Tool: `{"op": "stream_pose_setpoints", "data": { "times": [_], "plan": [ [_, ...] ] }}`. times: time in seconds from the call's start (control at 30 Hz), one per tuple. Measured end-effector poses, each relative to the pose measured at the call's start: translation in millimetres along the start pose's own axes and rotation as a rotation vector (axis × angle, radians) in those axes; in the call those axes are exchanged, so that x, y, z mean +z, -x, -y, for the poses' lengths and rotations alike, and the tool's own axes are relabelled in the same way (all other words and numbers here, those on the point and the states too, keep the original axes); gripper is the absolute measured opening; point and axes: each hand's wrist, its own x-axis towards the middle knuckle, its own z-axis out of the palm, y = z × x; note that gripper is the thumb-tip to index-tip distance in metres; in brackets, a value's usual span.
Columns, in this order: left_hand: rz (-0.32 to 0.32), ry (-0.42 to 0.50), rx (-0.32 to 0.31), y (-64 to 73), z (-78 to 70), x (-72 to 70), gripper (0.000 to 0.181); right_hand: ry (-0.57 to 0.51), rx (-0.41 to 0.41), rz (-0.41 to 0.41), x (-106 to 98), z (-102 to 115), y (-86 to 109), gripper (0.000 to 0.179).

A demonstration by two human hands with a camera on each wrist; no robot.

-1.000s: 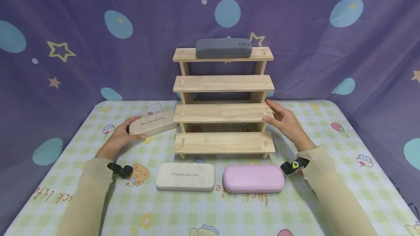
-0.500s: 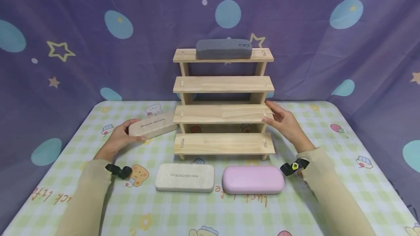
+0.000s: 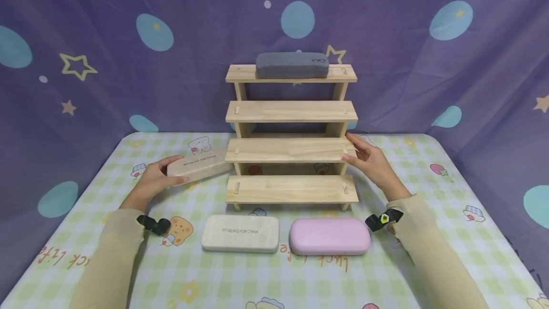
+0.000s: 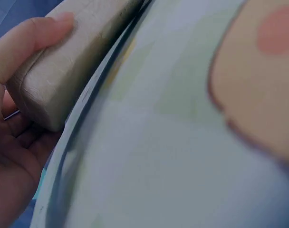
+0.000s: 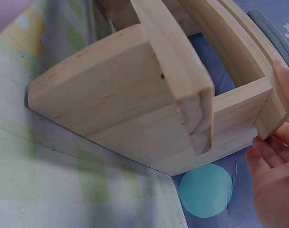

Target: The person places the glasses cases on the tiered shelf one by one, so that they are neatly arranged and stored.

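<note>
At the left of the wooden step rack (image 3: 283,189), my left hand (image 3: 151,181) grips a beige glasses case (image 3: 198,168) lettered "REFUELING FOR CHINA". The case slants, and its right end overlaps the rack's left side in the head view. In the left wrist view the thumb lies along the top of the case (image 4: 80,45), with other fingers beneath it. My right hand (image 3: 374,165) holds the right end of the second shelf from the bottom (image 3: 287,149), thumb in front and fingers behind. The right wrist view shows fingertips at that wooden end (image 5: 270,124).
A grey-blue glasses case (image 3: 291,66) lies on the top shelf. In front of the rack, a pale glasses case (image 3: 240,240) and a pink glasses case (image 3: 329,236) lie side by side on the checked tablecloth (image 3: 223,280). A purple curtain (image 3: 206,23) hangs behind.
Both hands keep their holds in nearly the same places. The head view has shifted very slightly.
</note>
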Motion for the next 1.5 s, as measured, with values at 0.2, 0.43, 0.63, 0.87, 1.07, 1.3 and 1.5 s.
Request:
{"op": "stream_pose_setpoints", "data": {
  "times": [0.2, 0.43, 0.63, 0.87, 1.07, 1.3, 1.5],
  "plan": [
    [0.028, -0.031, -0.006, 3.7, -7.3, -7.8, 0.079, -0.008, 0.001, -0.002, 0.3, -1.0, -0.6, 0.068],
    [-0.001, -0.032, 0.022, 6.1, -20.1, -17.8, 0.074, -0.010, 0.013, 0.001, 0.7, -0.2, -0.5, 0.067],
    [-0.041, -0.041, 0.045, 6.5, -33.8, -27.6, 0.074, -0.012, 0.021, 0.004, 0.4, 0.2, -0.1, 0.068],
    [-0.061, -0.021, 0.094, 3.8, -47.8, -39.2, 0.071, 0.002, 0.025, 0.001, -0.3, 1.6, -0.6, 0.068],
    [-0.075, -0.039, 0.109, 5.8, -69.0, -50.8, 0.068, 0.006, 0.024, 0.007, -0.6, 1.6, -0.5, 0.068],
    [-0.105, -0.036, 0.131, 9.0, -93.9, -60.3, 0.064, 0.005, 0.026, -0.003, -0.1, 1.7, -0.6, 0.068],
    [-0.124, 0.055, 0.184, 9.0, -110.1, -62.0, 0.060, 0.010, 0.024, -0.002, 0.5, 0.8, -0.7, 0.068]
  ]
}}
